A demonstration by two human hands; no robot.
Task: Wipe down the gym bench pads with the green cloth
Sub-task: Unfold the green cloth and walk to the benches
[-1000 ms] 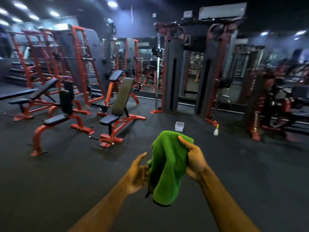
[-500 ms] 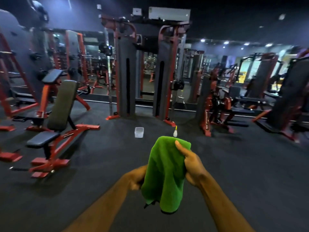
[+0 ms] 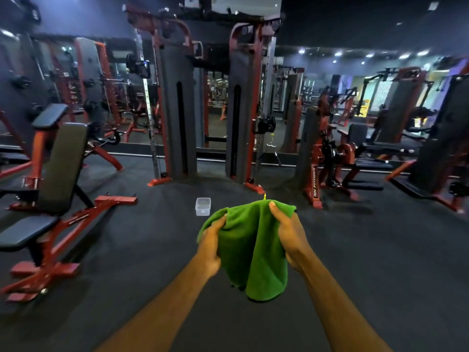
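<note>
Both forearms are stretched out ahead of me, angled in toward each other, and between them I've got the green cloth (image 3: pixel 253 250) held up in front at mid-frame, off the floor. My left hand (image 3: pixel 212 246) grips the cloth's left edge, fingers curled into the fabric with the thumb up along the top fold. My right hand (image 3: pixel 290 237) grips the right side, thumb pressed over the upper edge and the fingers wrapped behind, hidden by the cloth. The cloth is bunched across the top between the two hands and hangs down in loose folds below them, its lowest edge dangling between my wrists. Over on the left stands the adjustable bench (image 3: pixel 58 174), red frame, dark back pad tilted up steeply, with the seat pad (image 3: pixel 22 231) low and nearer me; it's well apart from the cloth and nothing touches it. On the dark floor just beyond my left hand sits a small clear plastic container (image 3: pixel 203 206). A tip of yellow peeks above the cloth's top edge; I can't tell what it is. Straight ahead rises the cable machine (image 3: pixel 208 110), with more red machines off to the right.
</note>
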